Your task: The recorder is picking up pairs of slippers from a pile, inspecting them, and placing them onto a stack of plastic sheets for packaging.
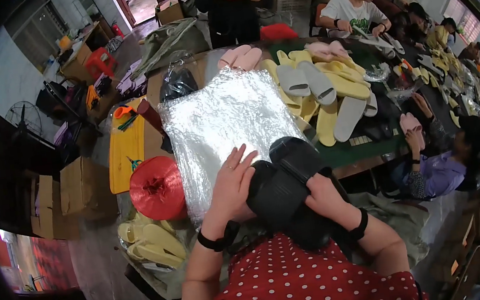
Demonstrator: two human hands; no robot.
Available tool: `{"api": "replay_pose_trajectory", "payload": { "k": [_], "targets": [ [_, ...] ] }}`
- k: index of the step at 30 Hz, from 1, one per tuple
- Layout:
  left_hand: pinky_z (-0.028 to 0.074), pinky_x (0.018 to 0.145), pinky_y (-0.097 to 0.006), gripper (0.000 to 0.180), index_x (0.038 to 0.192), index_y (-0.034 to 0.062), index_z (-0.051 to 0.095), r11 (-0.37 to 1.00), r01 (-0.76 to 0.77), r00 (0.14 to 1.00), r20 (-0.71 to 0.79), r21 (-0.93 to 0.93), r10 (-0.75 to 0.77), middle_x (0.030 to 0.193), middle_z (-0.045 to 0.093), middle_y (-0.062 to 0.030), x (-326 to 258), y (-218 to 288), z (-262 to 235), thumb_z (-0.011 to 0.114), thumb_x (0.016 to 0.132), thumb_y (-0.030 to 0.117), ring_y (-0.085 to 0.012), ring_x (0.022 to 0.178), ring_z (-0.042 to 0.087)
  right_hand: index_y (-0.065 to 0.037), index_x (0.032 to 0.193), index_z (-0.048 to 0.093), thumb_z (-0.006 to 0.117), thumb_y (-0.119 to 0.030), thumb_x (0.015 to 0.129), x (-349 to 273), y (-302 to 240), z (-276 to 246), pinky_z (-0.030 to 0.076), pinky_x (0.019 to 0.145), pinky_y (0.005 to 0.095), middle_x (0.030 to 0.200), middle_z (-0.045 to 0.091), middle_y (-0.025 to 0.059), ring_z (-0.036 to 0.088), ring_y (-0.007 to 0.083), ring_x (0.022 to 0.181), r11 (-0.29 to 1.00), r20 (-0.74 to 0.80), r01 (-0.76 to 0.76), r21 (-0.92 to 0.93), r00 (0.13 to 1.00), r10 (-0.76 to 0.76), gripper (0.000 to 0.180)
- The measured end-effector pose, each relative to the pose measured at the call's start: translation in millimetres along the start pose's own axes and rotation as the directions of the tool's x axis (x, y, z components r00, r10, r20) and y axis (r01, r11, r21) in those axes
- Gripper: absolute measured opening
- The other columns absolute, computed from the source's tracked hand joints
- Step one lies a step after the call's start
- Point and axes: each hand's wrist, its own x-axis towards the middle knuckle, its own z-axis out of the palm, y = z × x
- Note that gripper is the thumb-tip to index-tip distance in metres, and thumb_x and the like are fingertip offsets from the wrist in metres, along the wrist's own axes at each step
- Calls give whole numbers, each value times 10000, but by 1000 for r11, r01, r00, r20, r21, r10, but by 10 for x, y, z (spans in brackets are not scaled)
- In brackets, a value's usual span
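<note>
A pair of black slide slippers [284,187] is in front of my body at the near edge of the table. My right hand [323,198] is closed round their right side, its fingers partly hidden by the slippers. At their left side is my left hand [233,181], its fingers stretched out over a stack of shiny transparent plastic bags [218,117]. The palm lies close to the slipper's edge; whether it presses on it I cannot tell. The bag stack covers the table's near left part.
Left of the bags sit a red roll of plastic twine [155,189] and a yellow board [124,148]. Grey slippers [350,118] and yellow slippers [327,123] pile up at the right. Pink slippers [239,58] lie beyond. A co-worker [440,163] sits at the right holding a pink slipper.
</note>
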Motion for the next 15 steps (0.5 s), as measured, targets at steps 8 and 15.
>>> {"api": "replay_pose_trajectory", "payload": {
  "k": [8,15],
  "targets": [
    [156,1189,-536,432,1418,149,518,955,-242,959,189,171,209,1553,379,-97,-96,214,26,474,988,179,-363,1467,253,12,820,566,682,-91,703,679,-204,258,495,765,491,861,574,222,579,414,865,994,-106,23,-105,994,-34,195],
    [143,1202,-511,445,1395,112,530,972,-234,954,196,8,228,1543,399,-98,-157,306,-99,476,953,126,-343,1470,266,15,869,599,681,-135,758,1515,-282,671,531,753,442,881,599,229,616,396,885,992,-154,-20,-123,988,0,203]
  ]
}}
